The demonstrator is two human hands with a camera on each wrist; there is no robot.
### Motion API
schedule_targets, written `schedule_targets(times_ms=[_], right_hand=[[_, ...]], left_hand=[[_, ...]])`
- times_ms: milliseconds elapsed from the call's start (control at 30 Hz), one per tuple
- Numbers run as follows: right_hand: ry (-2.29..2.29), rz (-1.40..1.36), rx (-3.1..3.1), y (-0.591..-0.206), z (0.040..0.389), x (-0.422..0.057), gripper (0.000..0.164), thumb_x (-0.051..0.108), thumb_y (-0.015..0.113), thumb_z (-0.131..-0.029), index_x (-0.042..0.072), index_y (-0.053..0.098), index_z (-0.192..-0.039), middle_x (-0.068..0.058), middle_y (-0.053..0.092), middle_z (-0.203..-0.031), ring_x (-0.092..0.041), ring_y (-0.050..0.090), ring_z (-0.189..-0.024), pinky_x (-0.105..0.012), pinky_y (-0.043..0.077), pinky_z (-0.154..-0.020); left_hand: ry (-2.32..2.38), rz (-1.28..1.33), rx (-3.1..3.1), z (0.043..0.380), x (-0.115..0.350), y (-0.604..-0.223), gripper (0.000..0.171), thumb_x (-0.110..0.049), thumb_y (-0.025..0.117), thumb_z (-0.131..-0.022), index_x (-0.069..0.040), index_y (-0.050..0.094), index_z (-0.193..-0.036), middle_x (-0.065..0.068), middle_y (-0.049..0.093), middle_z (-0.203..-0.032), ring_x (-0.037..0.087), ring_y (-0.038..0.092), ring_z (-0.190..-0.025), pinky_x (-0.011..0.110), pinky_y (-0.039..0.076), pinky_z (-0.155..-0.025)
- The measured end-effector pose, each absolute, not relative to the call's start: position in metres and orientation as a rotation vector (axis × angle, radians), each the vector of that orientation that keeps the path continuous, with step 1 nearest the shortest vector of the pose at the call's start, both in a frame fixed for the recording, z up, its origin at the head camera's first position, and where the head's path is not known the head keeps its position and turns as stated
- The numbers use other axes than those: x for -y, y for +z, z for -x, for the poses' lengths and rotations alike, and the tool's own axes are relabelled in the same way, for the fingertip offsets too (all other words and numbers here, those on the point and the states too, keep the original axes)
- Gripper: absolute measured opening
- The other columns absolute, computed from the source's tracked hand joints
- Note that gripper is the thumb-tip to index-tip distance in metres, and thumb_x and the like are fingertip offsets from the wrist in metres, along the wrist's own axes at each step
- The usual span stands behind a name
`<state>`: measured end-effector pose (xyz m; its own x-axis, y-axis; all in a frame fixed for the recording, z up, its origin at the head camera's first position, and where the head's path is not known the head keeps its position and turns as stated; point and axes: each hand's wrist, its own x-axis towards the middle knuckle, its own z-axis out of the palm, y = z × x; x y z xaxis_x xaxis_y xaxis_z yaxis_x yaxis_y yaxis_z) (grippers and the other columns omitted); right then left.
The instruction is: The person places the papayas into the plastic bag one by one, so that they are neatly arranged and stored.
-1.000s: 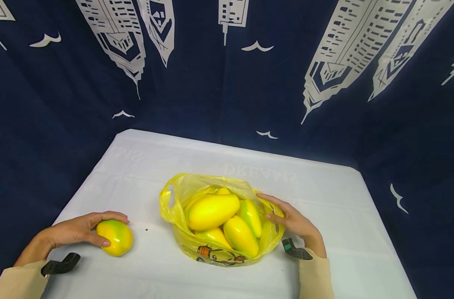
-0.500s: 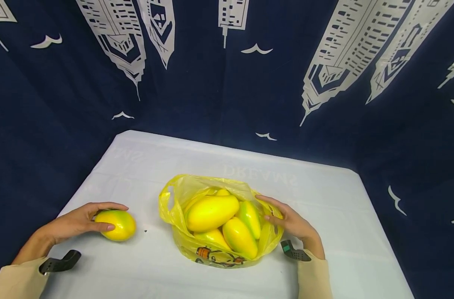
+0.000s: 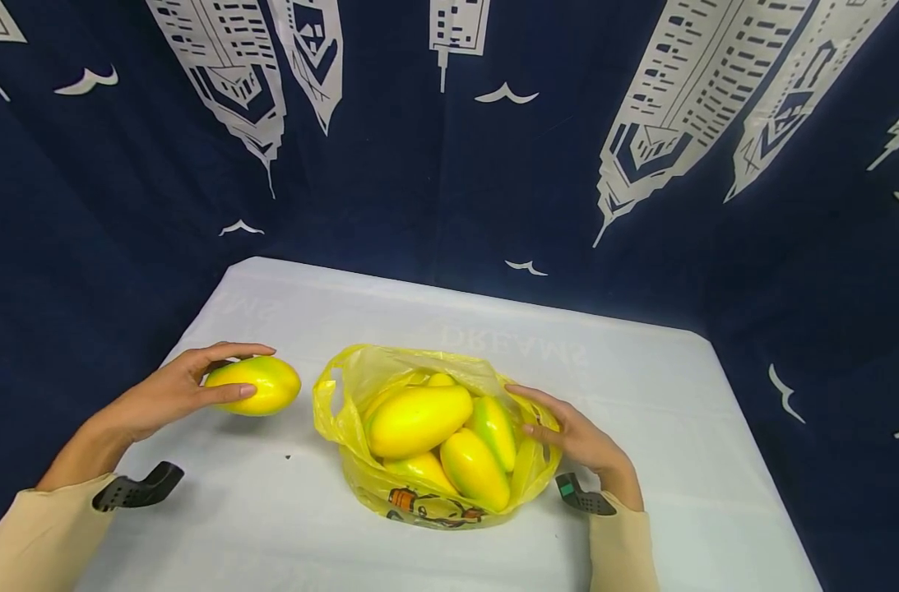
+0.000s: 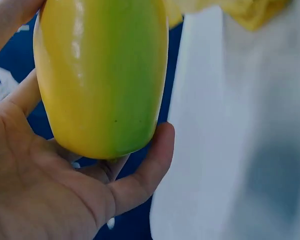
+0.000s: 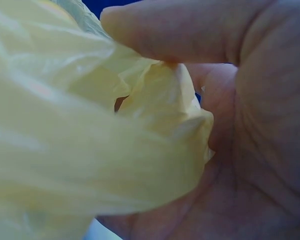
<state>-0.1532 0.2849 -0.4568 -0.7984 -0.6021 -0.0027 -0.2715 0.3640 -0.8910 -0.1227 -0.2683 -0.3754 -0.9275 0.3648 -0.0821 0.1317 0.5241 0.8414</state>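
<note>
My left hand [image 3: 169,393] holds a yellow-green mango [image 3: 271,386] above the left part of the table, thumb on the near side and fingers over the far side. Up close in the left wrist view, the mango [image 4: 102,75] shows a green stripe, with fingers around its lower end. At the centre a yellow plastic bag [image 3: 353,473] stands with its mouth spread, and several mangoes [image 3: 421,421] lie inside. My right hand [image 3: 582,436] holds the bag's right rim. The right wrist view has the crumpled bag edge [image 5: 165,130] between thumb and fingers.
A white cloth [image 3: 678,427] covers the table. Behind and around it hangs a dark blue curtain [image 3: 434,181] printed with white buildings and birds. The bag's left handle loop [image 3: 328,400] stands up on the side facing the left hand.
My left hand has lifted the mango off the cloth and carried it up and to the right, closer to the bag. The right hand and bag have stayed in place.
</note>
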Motion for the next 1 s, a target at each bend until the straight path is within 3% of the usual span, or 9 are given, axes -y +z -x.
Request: schedule_targets(times_ms=[167, 367, 467, 600, 1000], right_hand=[[-1.414, 0.75, -2.296, -0.457, 0.153, -0.286, 0.057, 0.013, 0.062, -0.099, 0.023, 0.044, -0.152, -0.006, 0.034, -0.162, 0.011, 0.029, -0.14, -0.071, 0.019, -0.115], [-1.411, 0.741, -2.301, -0.456, 0.153, -0.285, 0.057, 0.014, 0.062, -0.098, 0.024, 0.045, -0.151, -0.004, 0.034, -0.162, 0.007, 0.028, -0.142, -0.071, 0.017, -0.116], [-1.419, 0.746, -2.295, -0.456, 0.153, -0.286, 0.057, 0.014, 0.062, -0.098, 0.023, 0.045, -0.151, -0.004, 0.034, -0.162, 0.006, 0.028, -0.143, -0.071, 0.016, -0.116], [-1.42, 0.754, -2.295, -0.456, 0.152, -0.286, 0.057, 0.014, 0.062, -0.098, 0.023, 0.045, -0.151, -0.004, 0.034, -0.162, 0.008, 0.028, -0.142, -0.072, 0.016, -0.116], [-1.428, 0.773, -2.285, -0.457, 0.153, -0.286, 0.058, 0.013, 0.062, -0.098, 0.02, 0.044, -0.152, -0.007, 0.034, -0.162, 0.01, 0.028, -0.141, -0.07, 0.016, -0.117]], left_hand=[[1.315, -0.413, -2.551, 0.133, 0.242, -0.358, 0.05, -0.036, 0.067, -0.096, -0.031, 0.054, -0.143, 0.001, 0.049, -0.142, 0.021, 0.045, -0.117, 0.026, 0.05, -0.085], [1.275, -0.372, -2.545, 0.147, 0.211, -0.347, 0.055, -0.047, 0.064, -0.096, -0.038, 0.047, -0.148, 0.003, 0.043, -0.149, 0.03, 0.037, -0.13, 0.048, 0.042, -0.096], [1.246, -0.354, -2.539, 0.154, 0.196, -0.345, 0.058, -0.053, 0.062, -0.095, -0.041, 0.045, -0.149, 0.009, 0.042, -0.144, 0.032, 0.037, -0.13, 0.051, 0.041, -0.097], [1.212, -0.342, -2.54, 0.162, 0.178, -0.344, 0.061, -0.056, 0.062, -0.094, -0.037, 0.045, -0.15, 0.014, 0.042, -0.134, 0.033, 0.042, -0.121, 0.047, 0.044, -0.092], [1.2, -0.419, -2.514, 0.182, 0.135, -0.341, 0.063, -0.052, 0.063, -0.095, -0.029, 0.045, -0.151, 0.015, 0.043, -0.132, 0.033, 0.043, -0.122, 0.05, 0.044, -0.095]])
